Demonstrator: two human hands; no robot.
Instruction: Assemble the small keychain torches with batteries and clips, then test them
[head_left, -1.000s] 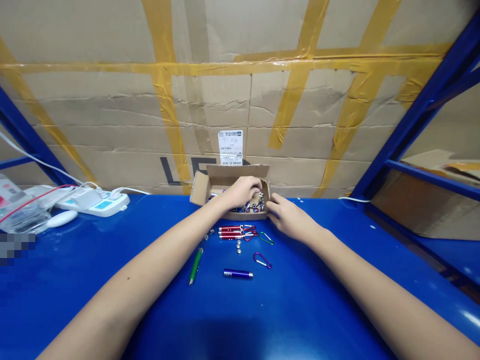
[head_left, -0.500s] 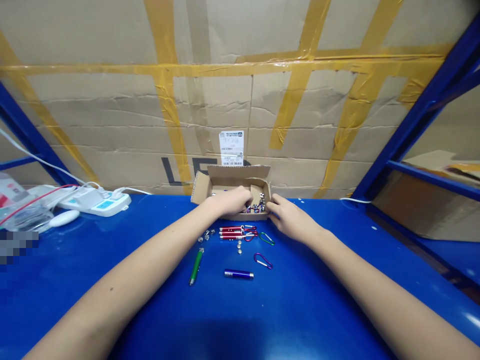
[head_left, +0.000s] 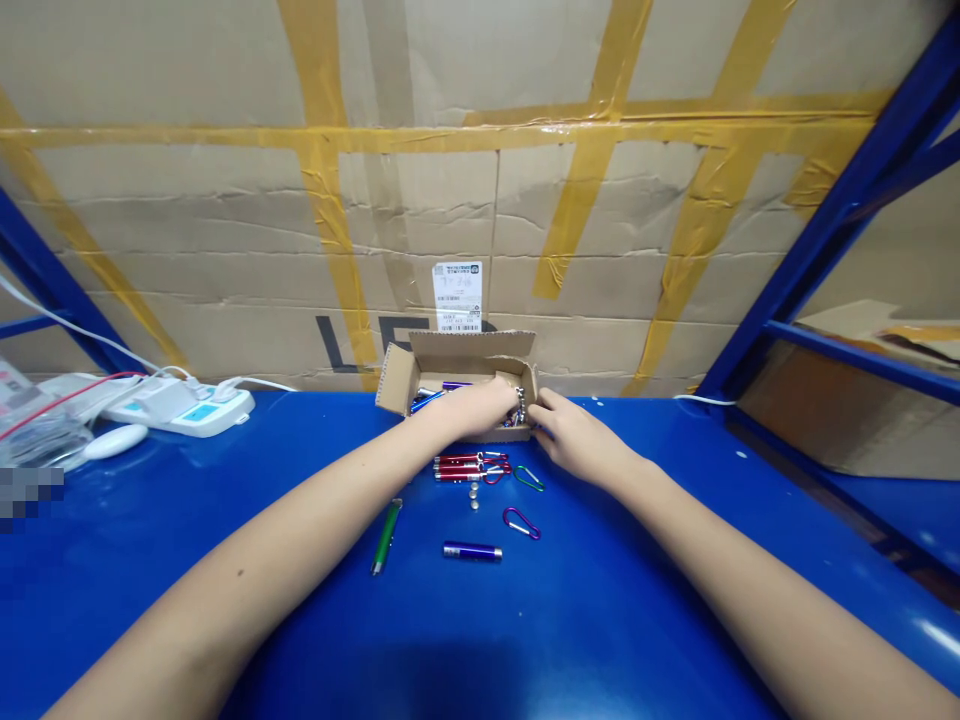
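Note:
My left hand (head_left: 491,405) reaches into the small open cardboard box (head_left: 472,345); its fingertips are hidden among small metal parts (head_left: 520,408) at the right end. My right hand (head_left: 566,425) touches the box's right side, fingers bent around its corner. Blue and purple tubes (head_left: 426,402) lie in the box's left part. In front of the box are several red penlights (head_left: 459,468) with clips, small silver discs (head_left: 474,497), a green carabiner (head_left: 529,479), a purple carabiner (head_left: 522,524), a blue tube (head_left: 472,552) and a green penlight (head_left: 386,538).
A white power strip (head_left: 214,412) with cables and plastic bags (head_left: 37,420) lie at the left on the blue table (head_left: 600,620). Behind stands a large taped cardboard box (head_left: 450,210). Blue metal frames (head_left: 810,240) rise at both sides, with another carton (head_left: 847,420) at the right.
My left hand has moved right inside the box, uncovering tubes at its left. My left forearm now hides the small silver parts beside the red penlights. The view has shifted slightly.

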